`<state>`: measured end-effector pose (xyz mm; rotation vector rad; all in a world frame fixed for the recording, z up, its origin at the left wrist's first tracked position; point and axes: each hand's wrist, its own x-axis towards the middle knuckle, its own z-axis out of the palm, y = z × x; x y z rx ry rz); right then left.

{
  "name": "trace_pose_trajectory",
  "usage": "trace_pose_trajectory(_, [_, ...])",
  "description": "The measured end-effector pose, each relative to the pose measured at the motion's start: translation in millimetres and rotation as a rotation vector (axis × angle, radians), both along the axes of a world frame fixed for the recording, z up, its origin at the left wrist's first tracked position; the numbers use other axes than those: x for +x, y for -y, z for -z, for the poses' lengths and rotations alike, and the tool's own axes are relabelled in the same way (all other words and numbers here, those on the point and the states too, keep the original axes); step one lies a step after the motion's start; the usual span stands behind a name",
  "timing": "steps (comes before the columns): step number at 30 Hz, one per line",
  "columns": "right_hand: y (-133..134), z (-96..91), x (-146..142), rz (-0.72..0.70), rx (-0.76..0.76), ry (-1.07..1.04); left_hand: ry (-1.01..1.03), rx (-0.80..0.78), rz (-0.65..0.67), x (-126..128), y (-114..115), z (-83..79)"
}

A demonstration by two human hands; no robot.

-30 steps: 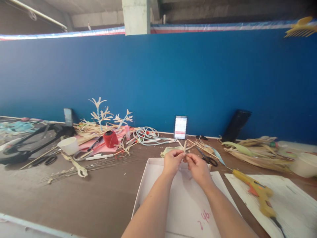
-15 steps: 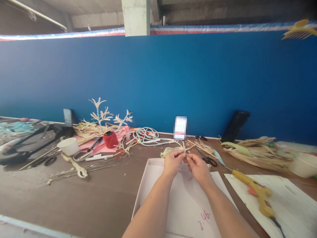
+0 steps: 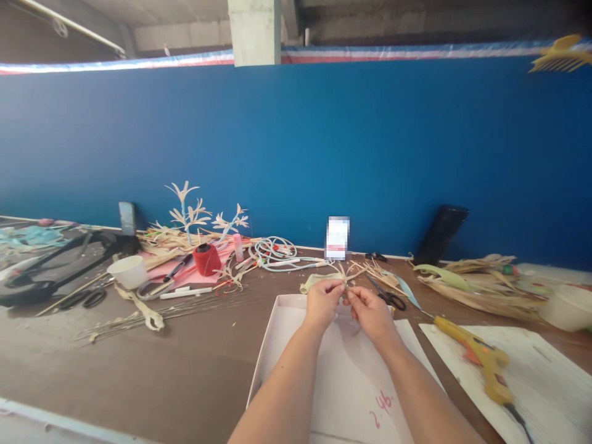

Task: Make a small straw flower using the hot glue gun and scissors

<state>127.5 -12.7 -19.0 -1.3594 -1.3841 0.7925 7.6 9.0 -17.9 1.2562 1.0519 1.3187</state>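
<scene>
Both my hands meet over the far end of a white shallow box [image 3: 342, 376]. With thumb and fingers closed, my left hand [image 3: 324, 302] pinches the base of a small bundle of pale husk strips [image 3: 341, 270], whose thin ends fan upward. My right hand [image 3: 370, 311] pinches at the same base from the other side, its fingertips almost touching the left ones. What lies right between the fingertips is too small to make out. A pale green husk piece [image 3: 307, 283] lies just behind my left hand, and black-handled scissors [image 3: 392, 300] lie behind my right.
At right, a yellow glue gun [image 3: 485, 354] rests on a paper sheet [image 3: 546, 370], near dried husks [image 3: 481, 293]. Leftward are a red thread spool [image 3: 206, 260], thin wires [image 3: 161, 316], a white bowl [image 3: 127, 272] and husk flowers [image 3: 184, 213]. A phone [image 3: 337, 237] leans on the blue partition [image 3: 296, 154].
My right fingers have shifted very slightly at the base of the husk strips. My left hand keeps its pinch, and everything else stays where it was.
</scene>
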Motion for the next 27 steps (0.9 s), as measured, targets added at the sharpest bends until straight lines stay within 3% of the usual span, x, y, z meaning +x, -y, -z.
trace_pose_trajectory(6, [-1, 1.7, 0, 0.001, -0.051, -0.065, 0.021, -0.016, -0.016, 1, 0, 0.0])
trace_pose_trajectory(15, [5, -5.3, -1, 0.001, 0.003, -0.106, 0.036, 0.007, -0.010, 0, 1, -0.7])
trace_pose_trajectory(27, [9, -10.0, -6, 0.038, 0.026, -0.064, -0.076, 0.151, -0.087, 0, 1, 3.1])
